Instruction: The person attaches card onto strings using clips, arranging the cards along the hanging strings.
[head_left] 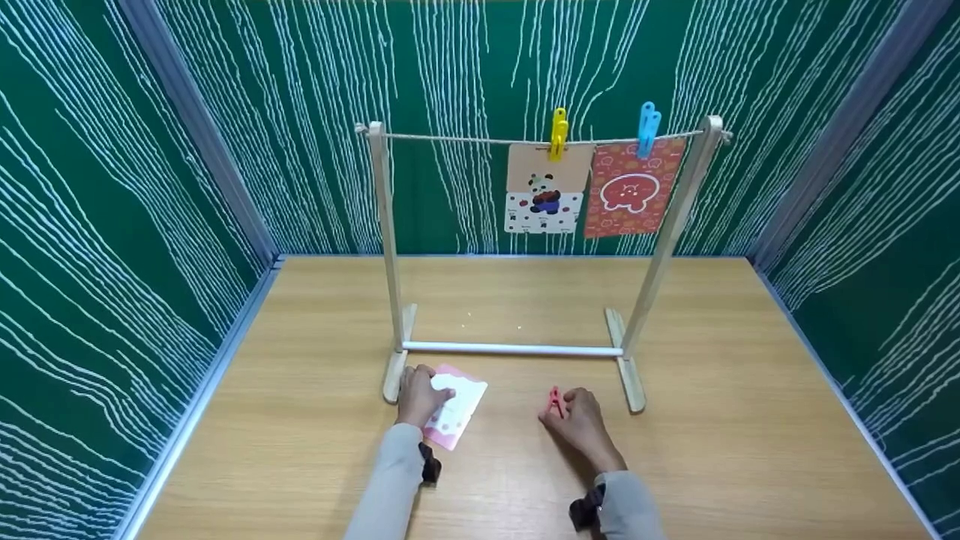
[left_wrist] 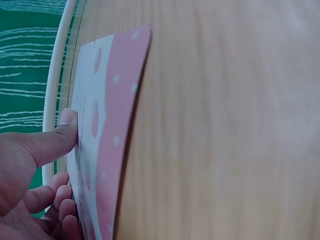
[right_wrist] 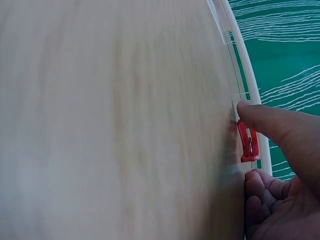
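Note:
At the left, my left hand (head_left: 420, 396) holds a pink and white card (head_left: 463, 401) just above or on the table; I cannot tell which. In the left wrist view the thumb lies on the card's (left_wrist: 102, 130) white face, and the fingers curl at its edge. My right hand (head_left: 583, 424) has its thumb and curled fingers around a small red clothespin (head_left: 555, 402). The right wrist view shows the clothespin (right_wrist: 248, 141) between thumb and fingers, close to the tabletop. How firmly it is pinched is hard to see.
Beyond both hands stands a wooden rack (head_left: 391, 247) with a rope (head_left: 457, 139) across its top. A yellow clothespin (head_left: 558, 135) holds a panda card (head_left: 544, 191); a blue clothespin (head_left: 648, 129) holds a red card (head_left: 634, 193). A white bar (head_left: 510, 349) joins the feet.

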